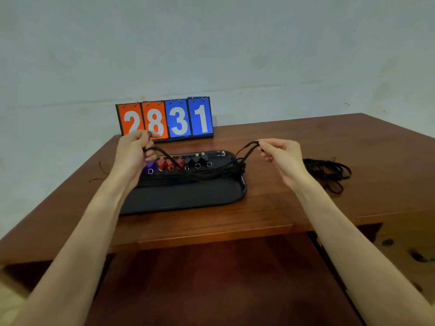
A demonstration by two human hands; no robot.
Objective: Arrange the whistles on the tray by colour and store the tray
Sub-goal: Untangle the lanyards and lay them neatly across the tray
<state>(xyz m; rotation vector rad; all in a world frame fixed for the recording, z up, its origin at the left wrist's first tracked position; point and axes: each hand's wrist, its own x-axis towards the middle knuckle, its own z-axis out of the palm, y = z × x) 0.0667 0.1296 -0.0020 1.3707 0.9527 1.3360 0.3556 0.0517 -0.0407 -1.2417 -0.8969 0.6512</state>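
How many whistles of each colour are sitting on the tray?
Blue whistles: 1 showing, beside the left hand, which may hide more
Red whistles: 3
Black whistles: 3
Total showing on the tray: 7

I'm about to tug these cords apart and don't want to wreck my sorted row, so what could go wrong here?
1. The black cords pinched in the left hand and right hand run into a tangle on the tray; pulling may drag the whistles out of their colour row.
2. The lifted cord crosses the red whistles, so it may snag one.
3. A pile of loose cords lies near the right forearm and could get swept along.
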